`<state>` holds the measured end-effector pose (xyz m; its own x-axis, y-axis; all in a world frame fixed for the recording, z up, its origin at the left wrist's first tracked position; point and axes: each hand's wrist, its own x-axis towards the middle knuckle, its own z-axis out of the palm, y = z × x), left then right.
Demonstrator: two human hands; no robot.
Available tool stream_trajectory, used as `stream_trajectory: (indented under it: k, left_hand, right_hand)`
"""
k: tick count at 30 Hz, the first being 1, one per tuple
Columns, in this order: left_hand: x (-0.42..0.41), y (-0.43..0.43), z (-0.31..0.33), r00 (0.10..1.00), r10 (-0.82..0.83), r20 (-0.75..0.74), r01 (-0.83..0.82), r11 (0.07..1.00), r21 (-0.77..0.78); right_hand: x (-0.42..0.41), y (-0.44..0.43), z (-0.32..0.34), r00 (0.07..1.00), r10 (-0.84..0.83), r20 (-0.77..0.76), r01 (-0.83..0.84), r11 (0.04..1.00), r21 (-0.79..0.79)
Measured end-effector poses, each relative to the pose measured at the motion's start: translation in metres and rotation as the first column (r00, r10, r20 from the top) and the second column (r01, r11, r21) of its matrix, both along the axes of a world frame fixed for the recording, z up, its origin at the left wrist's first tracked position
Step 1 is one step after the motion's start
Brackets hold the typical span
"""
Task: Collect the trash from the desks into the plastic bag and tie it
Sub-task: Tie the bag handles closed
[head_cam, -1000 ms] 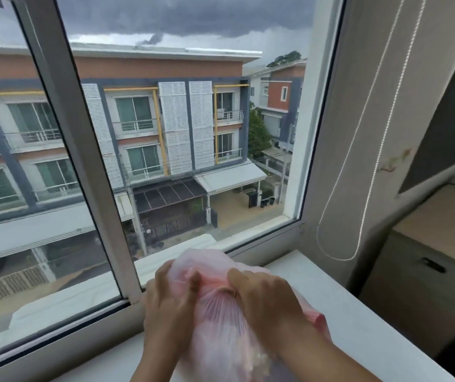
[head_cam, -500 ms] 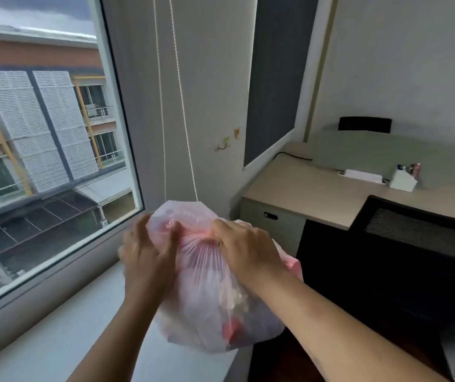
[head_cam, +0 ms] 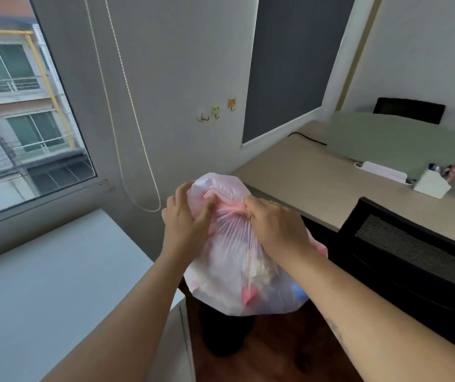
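Fingers (head_cam: 181, 190) of left hand (head_cam: 185, 220), right hand (head_cam: 274, 228) on plastic bag (head_cam: 234, 266), past desk edge (head_cam: 127, 234)

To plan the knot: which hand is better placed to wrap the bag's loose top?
Left, probably: left hand grips the plastic bag at its loose top; right hand pinches the gathered neck.

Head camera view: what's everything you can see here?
plastic bag: one, pinkish translucent, mid-air at centre, trash inside
window: one, grey-framed, left
blind cord: one, white, beside window
wall hooks: three, centre wall
white desk: one, lower left
beige desk: one, right
divider: one, pale green, on beige desk
power strip: one, white, by divider
pen holder: one, white, on beige desk
near chair: one, black, right foreground
far chair: one, black, behind divider
left hand and right hand: two, gripping the bag's neck
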<state>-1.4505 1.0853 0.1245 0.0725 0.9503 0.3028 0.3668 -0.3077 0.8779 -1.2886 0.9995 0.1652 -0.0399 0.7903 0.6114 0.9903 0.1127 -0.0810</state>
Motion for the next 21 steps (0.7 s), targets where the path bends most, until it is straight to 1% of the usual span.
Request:
stream_trajectory:
  k: [2,4,6,8,11,12,15,18,21]
  left_hand:
    - [0.012,0.012,-0.009,1.000,-0.014,-0.009,0.014,1.000,-0.012]
    - [0.019,0.024,-0.021,1.000,0.010,0.009,-0.010,0.998,-0.057]
    - [0.026,0.031,-0.039,0.993,0.020,0.117,0.000,0.986,-0.169]
    - [0.036,0.034,-0.060,0.973,0.012,0.231,0.056,0.957,-0.285]
    - [0.054,0.035,-0.090,0.942,0.098,0.320,0.050,0.904,-0.424]
    - [0.059,0.037,-0.100,0.932,0.143,0.332,0.036,0.878,-0.478]
    - [0.068,0.048,-0.131,0.921,0.250,0.299,0.000,0.768,-0.641]
    - [0.075,0.057,-0.164,0.913,0.245,0.326,0.066,0.701,-0.711]
    - [0.087,0.062,-0.201,0.923,0.271,0.274,0.038,0.643,-0.765]
  right_hand:
    - [0.016,0.015,-0.006,1.000,0.021,0.002,-0.021,1.000,-0.009]
    - [0.029,0.035,-0.016,0.999,0.037,-0.004,-0.037,0.999,-0.030]
    - [0.040,0.054,-0.030,0.999,0.028,-0.035,-0.031,0.997,-0.075]
    - [0.048,0.071,-0.047,0.998,0.011,-0.062,-0.019,0.992,-0.126]
    - [0.057,0.094,-0.071,0.987,0.004,-0.164,-0.048,0.962,-0.268]
    - [0.061,0.102,-0.079,0.980,-0.005,-0.198,-0.057,0.950,-0.307]
    - [0.071,0.124,-0.104,0.950,-0.051,-0.308,-0.080,0.914,-0.397]
    - [0.081,0.139,-0.139,0.896,-0.100,-0.434,-0.127,0.877,-0.463]
    - [0.093,0.154,-0.188,0.854,-0.161,-0.495,-0.135,0.850,-0.509]
